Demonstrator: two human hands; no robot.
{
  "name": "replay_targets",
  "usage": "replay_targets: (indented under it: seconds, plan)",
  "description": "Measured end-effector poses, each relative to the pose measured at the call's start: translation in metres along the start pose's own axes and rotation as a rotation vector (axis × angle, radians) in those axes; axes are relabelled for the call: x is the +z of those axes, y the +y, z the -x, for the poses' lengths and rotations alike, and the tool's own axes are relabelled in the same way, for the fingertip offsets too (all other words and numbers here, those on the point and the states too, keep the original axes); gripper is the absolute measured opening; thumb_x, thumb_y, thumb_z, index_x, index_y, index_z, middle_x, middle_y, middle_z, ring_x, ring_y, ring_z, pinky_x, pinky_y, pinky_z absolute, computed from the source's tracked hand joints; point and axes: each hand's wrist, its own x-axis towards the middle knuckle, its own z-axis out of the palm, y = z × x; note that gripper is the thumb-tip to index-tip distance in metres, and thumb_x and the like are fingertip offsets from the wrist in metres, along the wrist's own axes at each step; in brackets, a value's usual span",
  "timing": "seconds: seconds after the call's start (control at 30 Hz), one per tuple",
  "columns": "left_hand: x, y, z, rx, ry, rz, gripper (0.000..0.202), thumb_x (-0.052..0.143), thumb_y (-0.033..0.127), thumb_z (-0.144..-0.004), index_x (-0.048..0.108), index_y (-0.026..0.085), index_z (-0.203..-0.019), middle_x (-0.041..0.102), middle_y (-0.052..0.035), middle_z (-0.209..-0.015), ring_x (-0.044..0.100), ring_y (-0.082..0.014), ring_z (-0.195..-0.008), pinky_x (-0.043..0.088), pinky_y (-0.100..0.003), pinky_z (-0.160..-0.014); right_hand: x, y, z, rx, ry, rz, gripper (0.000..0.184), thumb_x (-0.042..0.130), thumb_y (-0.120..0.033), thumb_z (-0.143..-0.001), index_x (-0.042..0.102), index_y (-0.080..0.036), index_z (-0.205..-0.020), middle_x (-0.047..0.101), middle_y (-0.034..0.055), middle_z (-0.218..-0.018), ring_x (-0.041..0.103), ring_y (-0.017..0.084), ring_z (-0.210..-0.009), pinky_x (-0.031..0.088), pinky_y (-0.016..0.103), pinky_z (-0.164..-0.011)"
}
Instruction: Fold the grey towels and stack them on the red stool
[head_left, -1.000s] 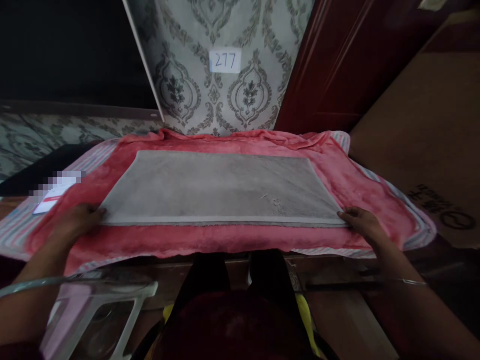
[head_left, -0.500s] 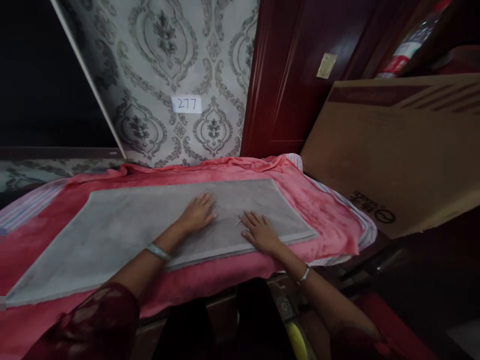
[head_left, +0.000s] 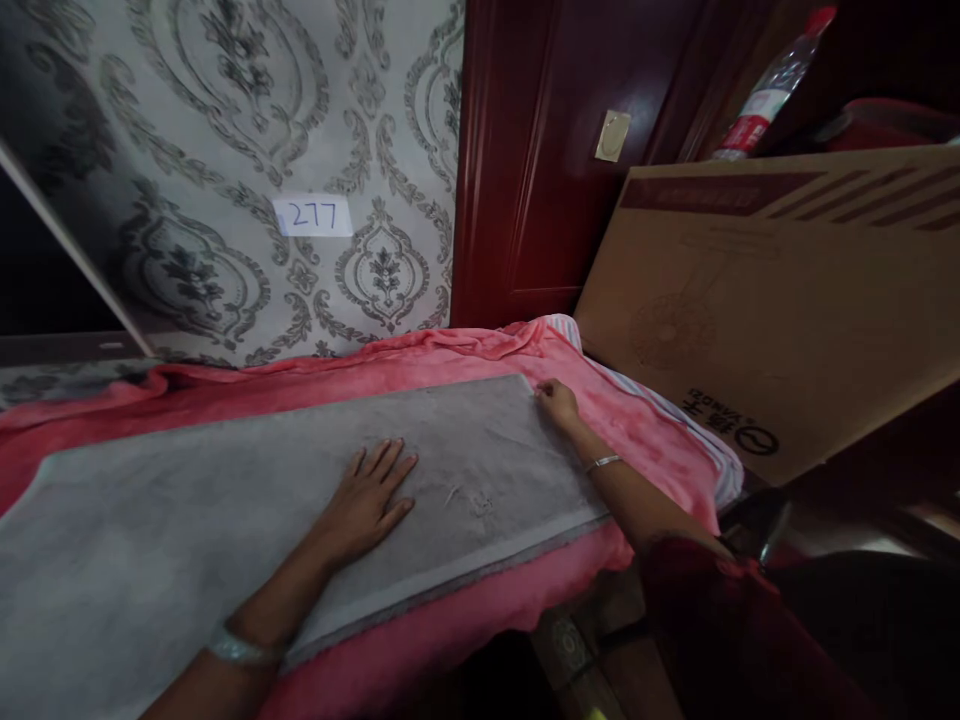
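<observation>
Left fingers: we see the fingers of the left hand spread and lying flat, palm down, on the towel.
Right fingers: the right hand has its fingers bunched close together at the towel's far right corner. They touch the edge there, but we cannot tell whether they pinch it.
Towel: grey, spread out flat in a long rectangle that runs from the lower left of the view to the right hand. We notice a small pale mark on it just right of the left hand.
Wrists: we see a bracelet on the left wrist and a thin bangle on the right, with a dark red sleeve further up the right arm.
Blanket: pink and fluffy, it lies under the towel and shows as a border on the far, right and near sides, rumpled along the far edge.
Sheet: a striped sheet peeks out from under the blanket at the right.
Box: a large cardboard box leans just beside the blanket's right end.
Bottle: we see a clear bottle with a red label above the box.
Wall: patterned grey wallpaper behind, carrying a paper label that reads 277.
Door: dark red wood, right of the wallpaper.
</observation>
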Motion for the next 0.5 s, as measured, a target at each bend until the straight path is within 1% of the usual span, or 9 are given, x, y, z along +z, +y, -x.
replay_targets:
  seconds: [0.1,0.17,0.23,0.3,0.37,0.5]
  plan:
    - [0.003,0.0,0.001,0.017,0.024,-0.021,0.062,0.039,0.054,-0.102,0.034,0.028,-0.158,0.03,-0.0116,-0.167,0.029,-0.0312,-0.153,0.027,-0.059,-0.121,0.013,0.0,-0.027,0.081,-0.025,0.014,0.016,0.06,-0.022,-0.084,0.073,-0.013,-0.09,0.072,0.0067,-0.085,0.064,0.017,-0.077,0.046,0.024,-0.069]
    - [0.005,-0.001,0.002,0.025,0.044,-0.019,0.062,0.04,0.053,-0.102,0.034,0.029,-0.159,0.029,-0.0108,-0.167,0.029,-0.0307,-0.153,0.027,-0.058,-0.121,0.02,0.0,-0.04,0.125,-0.058,0.021,0.017,0.063,-0.028,-0.085,0.071,-0.013,-0.084,0.068,0.0032,-0.073,0.059,0.015,-0.066,0.042,0.023,-0.061]
    - [0.006,-0.001,0.003,0.028,0.057,-0.014,0.062,0.042,0.052,-0.102,0.033,0.03,-0.159,0.028,-0.0102,-0.167,0.029,-0.0303,-0.153,0.027,-0.058,-0.122,0.025,0.0,-0.051,0.157,-0.089,0.029,0.019,0.066,-0.031,-0.084,0.07,-0.013,-0.081,0.062,0.0001,-0.065,0.054,0.013,-0.06,0.038,0.022,-0.056]
    - [0.005,0.0,0.003,0.03,0.06,-0.014,0.062,0.042,0.051,-0.102,0.031,0.03,-0.159,0.027,-0.0095,-0.168,0.029,-0.0298,-0.153,0.027,-0.058,-0.122,0.029,0.0,-0.06,0.181,-0.109,0.041,0.016,0.069,-0.03,-0.082,0.069,-0.014,-0.079,0.059,-0.0011,-0.062,0.052,0.012,-0.058,0.036,0.022,-0.055]
    - [0.005,0.001,0.003,0.031,0.061,-0.018,0.062,0.043,0.05,-0.102,0.029,0.031,-0.16,0.026,-0.0086,-0.168,0.028,-0.0295,-0.153,0.027,-0.058,-0.122,0.03,0.001,-0.066,0.202,-0.111,0.062,0.014,0.069,-0.028,-0.082,0.068,-0.014,-0.078,0.059,-0.0002,-0.063,0.051,0.013,-0.058,0.035,0.023,-0.054]
    - [0.002,0.002,0.003,0.033,0.056,-0.027,0.063,0.044,0.049,-0.101,0.028,0.031,-0.16,0.026,-0.0088,-0.168,0.028,-0.03,-0.153,0.028,-0.058,-0.121,0.028,0.002,-0.071,0.217,-0.122,0.101,0.023,0.071,-0.036,-0.085,0.067,-0.015,-0.076,0.06,0.002,-0.064,0.053,0.014,-0.059,0.036,0.024,-0.054]
